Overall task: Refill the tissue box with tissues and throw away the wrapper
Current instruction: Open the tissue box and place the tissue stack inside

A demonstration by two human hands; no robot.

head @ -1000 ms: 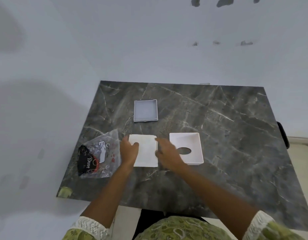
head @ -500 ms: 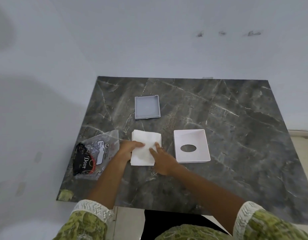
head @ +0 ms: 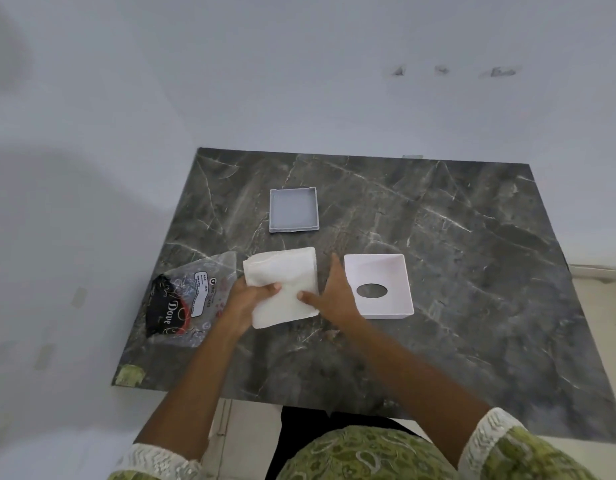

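Note:
A white stack of tissues (head: 282, 282) is held between both hands just above the dark marble table (head: 438, 237). My left hand (head: 247, 299) grips its left edge, thumb on top. My right hand (head: 334, 296) presses its right side, thumb on top and fingers along the edge. The white tissue box cover (head: 396, 271) with an oval hole lies upside down just right of my right hand. The grey box base (head: 293, 210) sits open farther back. The clear plastic wrapper (head: 188, 299) with a black printed label lies crumpled to the left.
The table stands in a corner against white walls. A small green patch (head: 129, 375) marks the table's front left corner. Pale floor shows at the right beyond the table edge.
The tissue stack has been lifted and tilted off the table between both hands. My right hand shifted from the stack's front edge to its right side. The camera tilted slightly.

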